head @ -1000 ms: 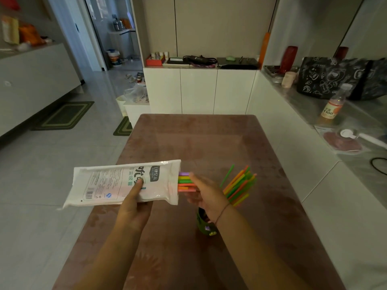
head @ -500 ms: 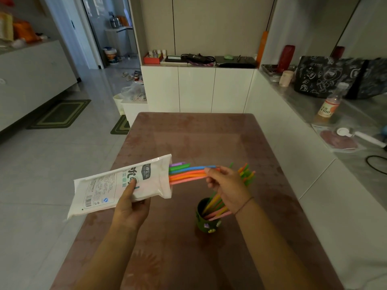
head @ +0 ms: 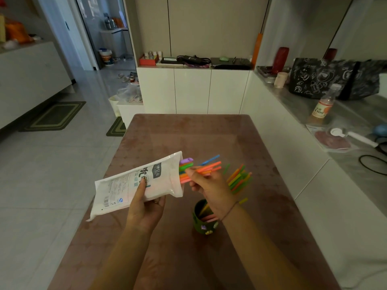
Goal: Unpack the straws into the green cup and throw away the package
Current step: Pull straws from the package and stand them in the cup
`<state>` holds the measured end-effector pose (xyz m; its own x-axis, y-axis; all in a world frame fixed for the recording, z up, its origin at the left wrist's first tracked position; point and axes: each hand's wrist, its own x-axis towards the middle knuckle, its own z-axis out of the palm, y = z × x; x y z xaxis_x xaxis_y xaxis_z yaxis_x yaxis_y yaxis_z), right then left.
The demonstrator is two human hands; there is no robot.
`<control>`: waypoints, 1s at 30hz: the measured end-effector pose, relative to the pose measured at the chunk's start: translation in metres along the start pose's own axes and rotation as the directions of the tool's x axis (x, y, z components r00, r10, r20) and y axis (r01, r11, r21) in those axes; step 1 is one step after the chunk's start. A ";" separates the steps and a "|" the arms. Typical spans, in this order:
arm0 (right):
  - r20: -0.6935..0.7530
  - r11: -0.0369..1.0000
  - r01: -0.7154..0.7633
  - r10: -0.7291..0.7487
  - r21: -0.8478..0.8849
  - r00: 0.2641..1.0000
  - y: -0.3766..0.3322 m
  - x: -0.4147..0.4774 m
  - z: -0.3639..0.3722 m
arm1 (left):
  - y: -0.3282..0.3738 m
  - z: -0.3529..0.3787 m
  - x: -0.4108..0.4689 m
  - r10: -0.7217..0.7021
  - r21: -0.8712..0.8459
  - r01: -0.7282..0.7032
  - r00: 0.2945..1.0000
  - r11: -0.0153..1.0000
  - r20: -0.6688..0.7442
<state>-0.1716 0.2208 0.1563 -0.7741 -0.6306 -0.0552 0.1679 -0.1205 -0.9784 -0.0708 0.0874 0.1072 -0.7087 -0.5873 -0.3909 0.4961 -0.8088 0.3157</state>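
My left hand (head: 146,204) holds the white straw package (head: 136,185) tilted, open mouth up and to the right, over the brown table (head: 188,139). Coloured straws (head: 207,166) stick out of that mouth, and my right hand (head: 209,189) pinches a few orange and blue ones right at the opening. The green cup (head: 204,225) stands on the table just below my right wrist. Several straws (head: 238,181) lean out of it to the upper right; my hand hides most of their lower ends.
White cabinets (head: 192,91) stand beyond the table's far edge. A grey counter (head: 345,114) along the right carries a bottle (head: 323,102), a dark patterned bag (head: 335,78) and a cable. Tiled floor with mats (head: 54,116) lies to the left.
My right hand drew straws partly out half a second ago; now it grips straws close to the package mouth again. The package has tilted further up at its open end.
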 end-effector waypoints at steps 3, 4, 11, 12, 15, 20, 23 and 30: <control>0.052 0.994 0.068 -0.064 -0.090 0.997 -0.005 -0.002 0.000 | -0.001 -0.002 0.000 -0.007 -0.019 0.007 1.000 1.000 0.000; 0.030 0.992 0.086 -0.084 -0.091 0.996 -0.006 -0.002 -0.002 | 0.000 -0.003 0.001 -0.001 -0.025 0.001 1.000 1.000 -0.008; -0.204 0.983 0.160 -0.175 -0.086 0.963 -0.019 0.011 -0.033 | 0.024 -0.011 0.006 0.049 -0.027 -0.053 0.987 0.998 -0.152; -0.222 0.983 0.162 -0.178 -0.086 0.959 -0.021 0.012 -0.039 | 0.028 -0.012 0.007 0.049 -0.024 -0.054 0.983 0.998 -0.177; -0.273 0.984 0.167 -0.176 -0.057 0.946 -0.024 0.015 -0.054 | 0.034 -0.014 0.009 0.038 -0.008 -0.040 0.974 0.999 -0.223; -0.243 0.993 0.119 -0.122 -0.025 0.962 -0.017 0.015 -0.048 | 0.019 -0.011 0.005 0.026 0.053 -0.015 0.975 0.999 -0.222; -0.215 0.994 0.105 -0.100 0.011 0.972 -0.014 0.013 -0.039 | 0.009 -0.007 0.003 0.016 0.082 0.000 0.979 0.997 -0.202; -0.127 0.998 0.061 -0.061 -0.001 0.990 -0.007 0.008 -0.025 | 0.004 -0.003 0.004 0.045 0.110 -0.027 0.985 0.994 -0.166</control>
<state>-0.1946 0.2355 0.1582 -0.8542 -0.5195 -0.0208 0.1200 -0.1581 -0.9801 -0.0699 0.0815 0.1042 -0.5928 -0.6200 -0.5140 0.4566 -0.7845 0.4196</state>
